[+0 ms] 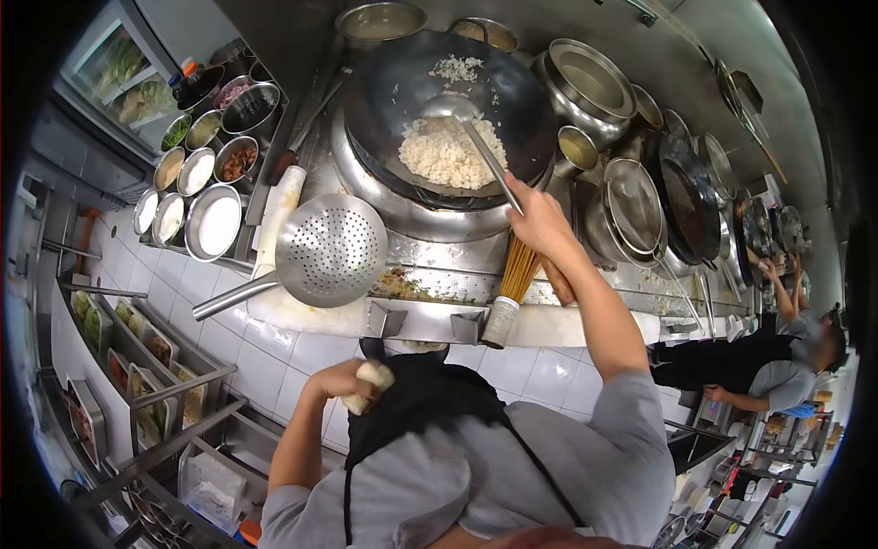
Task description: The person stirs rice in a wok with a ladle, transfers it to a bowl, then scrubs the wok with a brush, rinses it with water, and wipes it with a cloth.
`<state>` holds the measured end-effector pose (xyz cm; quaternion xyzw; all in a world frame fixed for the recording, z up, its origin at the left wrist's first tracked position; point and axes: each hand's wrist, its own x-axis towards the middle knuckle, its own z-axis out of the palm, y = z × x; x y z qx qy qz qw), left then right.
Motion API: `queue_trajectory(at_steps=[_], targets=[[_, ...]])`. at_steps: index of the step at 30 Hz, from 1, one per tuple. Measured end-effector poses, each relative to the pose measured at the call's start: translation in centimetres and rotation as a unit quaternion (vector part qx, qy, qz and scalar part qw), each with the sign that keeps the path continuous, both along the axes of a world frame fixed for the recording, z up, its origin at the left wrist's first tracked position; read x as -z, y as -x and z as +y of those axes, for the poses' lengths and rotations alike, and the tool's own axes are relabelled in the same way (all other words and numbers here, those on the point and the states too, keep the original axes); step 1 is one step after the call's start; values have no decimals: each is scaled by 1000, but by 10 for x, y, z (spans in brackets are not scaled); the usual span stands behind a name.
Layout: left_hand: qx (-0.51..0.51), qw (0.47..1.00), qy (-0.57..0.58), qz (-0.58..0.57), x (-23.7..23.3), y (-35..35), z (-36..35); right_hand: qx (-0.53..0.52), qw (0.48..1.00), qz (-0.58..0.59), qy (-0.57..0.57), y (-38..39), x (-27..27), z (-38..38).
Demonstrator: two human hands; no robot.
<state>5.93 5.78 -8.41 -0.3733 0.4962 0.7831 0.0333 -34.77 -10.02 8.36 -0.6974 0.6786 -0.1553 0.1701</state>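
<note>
My right hand (pixel 540 216) is closed round the handle of a metal ladle (pixel 483 146), whose bowl reaches into a large black wok (pixel 375 101). White rice (pixel 453 156) is heaped in the near part of the wok, partly under the ladle. A smaller patch of rice (pixel 457 68) clings to the far wall. Down by my apron, my left hand (pixel 346 379) grips a bunched cream-coloured cloth (pixel 369 384). A perforated strainer (pixel 332 249) lies at the front left of the stove, its handle pointing left.
Metal bowls of ingredients (pixel 240 163) stand to the left. A bamboo brush (pixel 515 274) leans at the stove's front edge. Right of the wok are a pot (pixel 585 78), a small ladle of yellowish liquid (pixel 578 146) and stacked strainers (pixel 633 206). Another person (pixel 777 366) works far right.
</note>
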Motion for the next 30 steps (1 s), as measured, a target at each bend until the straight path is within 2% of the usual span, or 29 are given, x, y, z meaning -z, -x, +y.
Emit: queue_trajectory(at_steps=[1,2,3,5,6,7,8,9,11,13,15,17,18,19,20,23,27,30], targets=[[-60,998,15,29,-34,12,-11,-18,1000,-10,-1,7,-1,14],[-200,977,0,72,-48,28,-18,15,998,-38,-51,6,-14,28],[-275,949,5,156,-50,49,-34,26,997,-56,-50,8,-16,39],[-438,882,-40,170,-66,106,-80,47,994,-91,-48,12,-19,54],[-448,874,-16,186,-92,129,-104,63,993,-100,-15,19,-6,52],[-443,876,-24,189,-93,147,-130,87,992,-86,-28,16,-8,54],[-437,875,-66,198,-88,163,-157,112,990,-72,-40,10,-9,54],[-464,867,-92,159,-102,176,-172,136,988,-57,-51,4,-10,54],[-452,868,-118,168,-90,190,-202,121,987,-101,-5,10,28,68],[-462,860,-149,158,-85,202,-219,53,996,-69,29,-4,23,97],[-483,851,-150,140,-79,209,-229,57,994,-91,-6,-14,9,110],[-510,843,-119,121,-74,215,-228,85,990,-102,-51,-26,-9,121],[-558,816,-83,127,-78,217,-219,108,986,-100,-80,-31,-20,118],[-561,813,-78,134,-83,216,-209,128,981,-96,-107,-34,-26,117],[-563,810,-67,148,-92,214,-203,105,988,-114,-15,-24,2,114],[-568,803,-38,176,-83,204,-181,125,986,-91,57,-23,7,90],[-572,790,23,219,-47,206,-166,197,977,-66,52,-33,-10,60],[-584,778,43,230,-32,208,-158,144,984,-67,83,-32,4,78]])
